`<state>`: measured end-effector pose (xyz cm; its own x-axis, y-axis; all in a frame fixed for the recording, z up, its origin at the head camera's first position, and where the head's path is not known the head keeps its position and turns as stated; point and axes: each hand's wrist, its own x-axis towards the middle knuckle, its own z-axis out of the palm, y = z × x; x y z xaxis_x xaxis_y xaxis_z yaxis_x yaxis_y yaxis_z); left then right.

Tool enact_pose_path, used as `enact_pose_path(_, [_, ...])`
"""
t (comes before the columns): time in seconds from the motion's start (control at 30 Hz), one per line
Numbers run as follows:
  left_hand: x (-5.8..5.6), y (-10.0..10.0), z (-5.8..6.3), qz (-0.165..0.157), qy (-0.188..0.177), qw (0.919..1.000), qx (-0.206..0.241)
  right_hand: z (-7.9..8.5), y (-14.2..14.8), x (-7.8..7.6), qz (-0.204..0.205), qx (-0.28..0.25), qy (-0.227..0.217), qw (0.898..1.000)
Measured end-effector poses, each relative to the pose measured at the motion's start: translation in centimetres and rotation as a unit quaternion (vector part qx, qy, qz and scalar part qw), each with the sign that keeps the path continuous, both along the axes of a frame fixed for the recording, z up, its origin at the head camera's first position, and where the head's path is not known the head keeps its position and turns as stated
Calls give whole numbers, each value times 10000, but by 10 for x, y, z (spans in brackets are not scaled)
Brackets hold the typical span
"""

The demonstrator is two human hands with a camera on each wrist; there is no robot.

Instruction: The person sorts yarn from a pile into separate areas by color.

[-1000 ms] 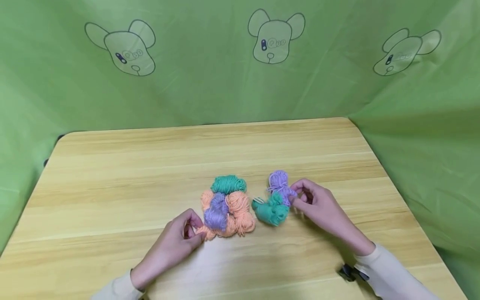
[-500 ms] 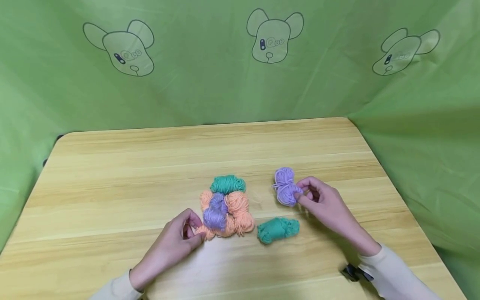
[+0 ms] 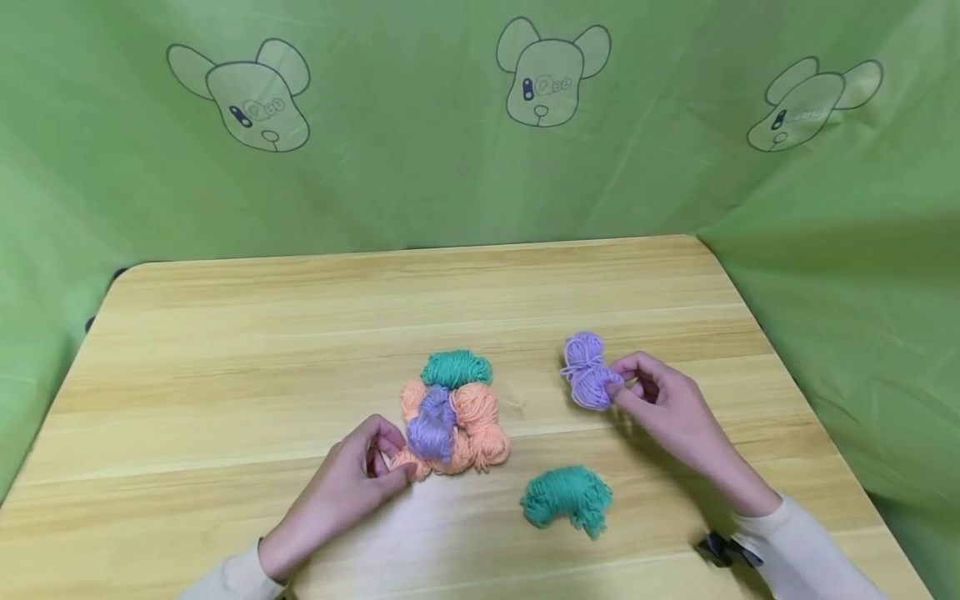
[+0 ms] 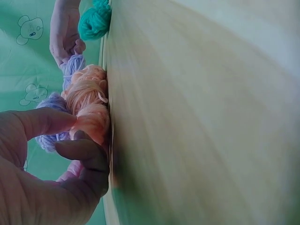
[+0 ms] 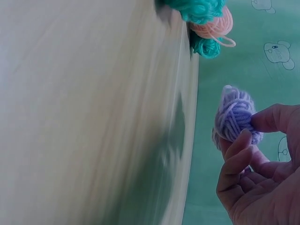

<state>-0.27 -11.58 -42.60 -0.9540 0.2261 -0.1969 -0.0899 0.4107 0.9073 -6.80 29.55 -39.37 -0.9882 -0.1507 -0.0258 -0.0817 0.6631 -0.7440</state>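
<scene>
My right hand (image 3: 667, 412) pinches a purple yarn skein (image 3: 587, 383), tied at its waist, between thumb and fingers. In the right wrist view that purple skein (image 5: 235, 115) is held above the table. At the pile's lower left, my left hand (image 3: 348, 479) pinches the end of a peach yarn skein (image 3: 411, 463); the left wrist view shows thumb and fingertips on the peach yarn (image 4: 91, 123). Another purple skein (image 3: 432, 435) lies on top of the peach ones. A green skein (image 3: 567, 496) rests by itself between the hands, bent into a curve.
Behind the peach skeins (image 3: 480, 408) lies a second green skein (image 3: 457, 368). The wooden table (image 3: 262, 358) is bounded by a green curtain (image 3: 420, 167) at the back and sides. A black object (image 3: 722, 550) is at the right sleeve.
The purple skein in my right hand has moved right, away from the pile. The green skein that was against it has dropped to the table and come nearer. My left hand stays put.
</scene>
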Motion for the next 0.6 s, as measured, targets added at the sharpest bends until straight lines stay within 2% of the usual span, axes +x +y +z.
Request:
enact_pose_path(0.27, [-1,2,0,70,-10,10000,37,1,8,1,-187,161,56,9997])
enact_pose_path(0.6, [-2,3,-1,39,-6,10000,64,3,24,1,-360,-39,-3,9993])
